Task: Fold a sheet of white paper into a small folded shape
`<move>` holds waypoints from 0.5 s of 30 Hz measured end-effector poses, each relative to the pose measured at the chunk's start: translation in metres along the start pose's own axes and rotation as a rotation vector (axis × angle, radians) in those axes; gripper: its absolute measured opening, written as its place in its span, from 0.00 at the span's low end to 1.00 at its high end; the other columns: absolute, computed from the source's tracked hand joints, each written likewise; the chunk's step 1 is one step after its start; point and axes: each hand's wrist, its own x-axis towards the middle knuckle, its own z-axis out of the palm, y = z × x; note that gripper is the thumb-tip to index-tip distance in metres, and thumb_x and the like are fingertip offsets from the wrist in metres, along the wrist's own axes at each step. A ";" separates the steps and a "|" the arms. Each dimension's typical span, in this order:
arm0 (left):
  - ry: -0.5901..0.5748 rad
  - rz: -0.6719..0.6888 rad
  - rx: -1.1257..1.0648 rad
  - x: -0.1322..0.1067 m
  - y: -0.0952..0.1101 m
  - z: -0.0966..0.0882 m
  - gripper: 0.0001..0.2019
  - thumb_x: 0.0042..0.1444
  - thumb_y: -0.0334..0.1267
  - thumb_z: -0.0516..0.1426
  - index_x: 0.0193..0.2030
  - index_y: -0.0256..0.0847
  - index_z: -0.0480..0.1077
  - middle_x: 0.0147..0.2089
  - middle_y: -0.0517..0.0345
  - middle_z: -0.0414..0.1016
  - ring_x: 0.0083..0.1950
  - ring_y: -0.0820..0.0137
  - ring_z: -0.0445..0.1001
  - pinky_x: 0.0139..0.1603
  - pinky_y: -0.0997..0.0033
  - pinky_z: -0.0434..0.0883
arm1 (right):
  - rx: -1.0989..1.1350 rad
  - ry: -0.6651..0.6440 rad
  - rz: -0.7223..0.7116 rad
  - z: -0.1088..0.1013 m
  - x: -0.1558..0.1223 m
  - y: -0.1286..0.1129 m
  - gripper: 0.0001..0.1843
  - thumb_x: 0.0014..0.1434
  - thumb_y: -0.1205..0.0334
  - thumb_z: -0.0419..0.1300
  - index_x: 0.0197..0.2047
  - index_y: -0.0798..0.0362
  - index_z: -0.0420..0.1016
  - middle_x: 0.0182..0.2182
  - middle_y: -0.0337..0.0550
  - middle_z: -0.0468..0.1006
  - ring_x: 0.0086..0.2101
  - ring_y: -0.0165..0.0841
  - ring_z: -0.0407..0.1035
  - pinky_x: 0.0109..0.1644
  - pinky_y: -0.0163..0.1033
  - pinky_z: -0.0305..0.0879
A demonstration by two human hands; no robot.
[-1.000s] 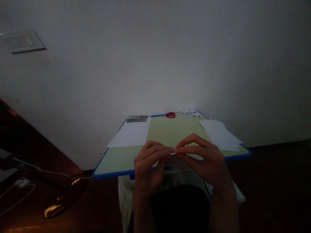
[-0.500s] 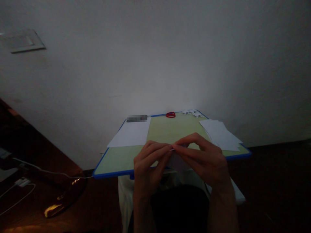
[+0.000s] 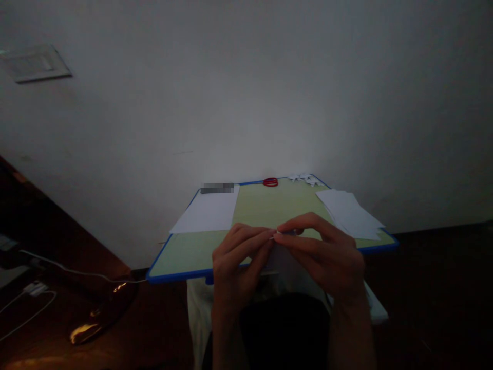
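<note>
Between my hands, over the table's front edge, is a piece of white paper, dim and partly hidden by the fingers. My left hand pinches its upper edge with thumb and fingertips. From the other side my right hand grips the same edge, its thumb and fingers closed close to the left fingertips. A thin pale sliver of paper shows where the fingertips meet. How the paper is folded I cannot make out in this light.
A pale green table with a blue rim stands against the wall. On it lie a white sheet, a blurred-out dark item, red-handled scissors, small cut paper shapes and a paper stack. A white cable runs at left.
My right fingers have shifted slightly right and down along the paper's edge, with a small gap opening at the fingertips. My left hand has stayed nearly still.
</note>
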 end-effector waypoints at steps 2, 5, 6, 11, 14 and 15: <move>0.000 0.000 0.007 0.000 0.000 0.000 0.12 0.65 0.23 0.66 0.50 0.42 0.83 0.46 0.56 0.87 0.44 0.71 0.81 0.45 0.67 0.77 | -0.022 -0.005 -0.002 0.000 0.000 0.000 0.19 0.67 0.78 0.66 0.55 0.48 0.86 0.47 0.42 0.84 0.44 0.31 0.77 0.46 0.40 0.75; 0.001 -0.013 0.016 0.001 0.001 0.000 0.12 0.65 0.23 0.66 0.50 0.42 0.83 0.45 0.56 0.87 0.43 0.70 0.81 0.44 0.67 0.77 | -0.038 -0.010 0.009 0.001 0.000 0.000 0.18 0.68 0.77 0.66 0.55 0.49 0.85 0.47 0.43 0.85 0.44 0.32 0.78 0.46 0.41 0.77; 0.005 -0.016 0.020 0.001 0.001 0.000 0.12 0.66 0.24 0.65 0.50 0.43 0.84 0.44 0.57 0.87 0.43 0.69 0.82 0.43 0.67 0.78 | -0.043 -0.008 0.014 0.001 0.000 0.000 0.17 0.68 0.76 0.67 0.55 0.49 0.85 0.47 0.43 0.85 0.44 0.32 0.79 0.47 0.41 0.77; 0.019 -0.019 0.013 0.001 0.002 0.000 0.12 0.66 0.23 0.65 0.50 0.43 0.84 0.44 0.56 0.87 0.43 0.69 0.82 0.44 0.65 0.78 | -0.049 0.004 0.006 0.002 -0.001 0.001 0.19 0.68 0.76 0.67 0.56 0.47 0.85 0.50 0.44 0.86 0.48 0.33 0.81 0.51 0.42 0.79; 0.029 -0.026 0.010 0.000 0.002 0.000 0.11 0.66 0.24 0.65 0.49 0.44 0.84 0.44 0.56 0.87 0.43 0.69 0.83 0.44 0.65 0.79 | -0.066 0.016 -0.004 0.001 -0.001 0.000 0.19 0.67 0.76 0.67 0.56 0.46 0.85 0.51 0.45 0.86 0.49 0.34 0.82 0.52 0.41 0.80; 0.032 -0.024 0.011 0.000 0.002 0.001 0.11 0.66 0.24 0.65 0.49 0.44 0.84 0.43 0.56 0.87 0.42 0.69 0.83 0.44 0.66 0.79 | -0.070 0.017 -0.005 0.001 -0.001 0.000 0.19 0.67 0.76 0.67 0.56 0.46 0.85 0.50 0.45 0.86 0.49 0.34 0.82 0.53 0.42 0.80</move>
